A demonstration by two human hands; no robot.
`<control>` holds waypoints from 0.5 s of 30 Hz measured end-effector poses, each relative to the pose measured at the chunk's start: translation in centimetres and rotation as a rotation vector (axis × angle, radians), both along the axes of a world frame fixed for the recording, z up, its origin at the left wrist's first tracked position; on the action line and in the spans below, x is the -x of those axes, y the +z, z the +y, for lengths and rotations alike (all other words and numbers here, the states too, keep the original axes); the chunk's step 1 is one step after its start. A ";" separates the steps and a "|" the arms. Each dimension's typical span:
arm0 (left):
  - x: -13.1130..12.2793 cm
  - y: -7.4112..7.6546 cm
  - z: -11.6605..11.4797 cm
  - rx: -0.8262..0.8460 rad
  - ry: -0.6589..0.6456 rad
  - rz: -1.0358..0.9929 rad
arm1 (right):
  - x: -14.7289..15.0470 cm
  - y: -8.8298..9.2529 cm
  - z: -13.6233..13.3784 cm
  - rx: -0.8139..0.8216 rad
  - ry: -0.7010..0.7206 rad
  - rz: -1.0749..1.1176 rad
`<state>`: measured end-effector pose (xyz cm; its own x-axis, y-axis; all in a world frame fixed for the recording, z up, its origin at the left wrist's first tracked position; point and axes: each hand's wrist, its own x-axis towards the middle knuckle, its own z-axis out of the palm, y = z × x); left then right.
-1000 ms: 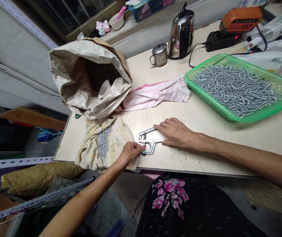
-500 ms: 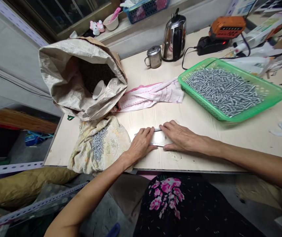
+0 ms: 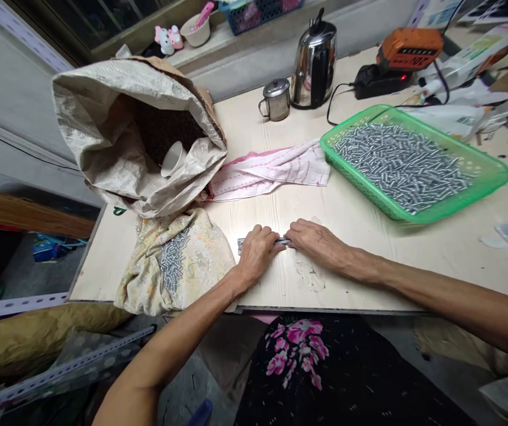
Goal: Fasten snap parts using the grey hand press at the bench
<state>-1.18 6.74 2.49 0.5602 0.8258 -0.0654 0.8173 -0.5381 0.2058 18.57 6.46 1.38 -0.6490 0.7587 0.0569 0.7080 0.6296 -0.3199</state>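
A narrow grey metal bar (image 3: 282, 241) lies low over the table, gripped from both sides. My left hand (image 3: 259, 253) is closed around its left part, and a small piece of the bar's end shows left of the fingers. My right hand (image 3: 318, 244) pinches the other end between thumb and fingers. Most of the bar is hidden under the hands. To the left, a patterned yellow cloth (image 3: 212, 248) carries a pile of small metal pins (image 3: 173, 263). A green plastic basket (image 3: 453, 210) full of similar silvery pins (image 3: 400, 163) stands to the right.
A large open woven sack (image 3: 98, 160) with a white cup (image 3: 174, 158) in it stands at the back left. A pink-and-white towel (image 3: 276, 171) lies behind the hands. Farther back are a metal mug (image 3: 276, 100), a kettle (image 3: 314, 62) and an orange battery (image 3: 409, 48) on a charger.
Two metal edges that stood apart between my hands, with a pale gap between them, now appear together as one narrow bar. My fingers have closed in around it.
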 end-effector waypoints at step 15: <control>-1.3 -2.1 -8.5 -0.006 -0.044 -0.277 | -0.7 1.1 6.8 -0.062 -0.067 0.000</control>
<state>0.09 -1.73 0.43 0.5915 0.8001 0.0997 0.7061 -0.5737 0.4149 19.31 13.22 2.48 -0.5968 0.7955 0.1048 0.7494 0.5993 -0.2814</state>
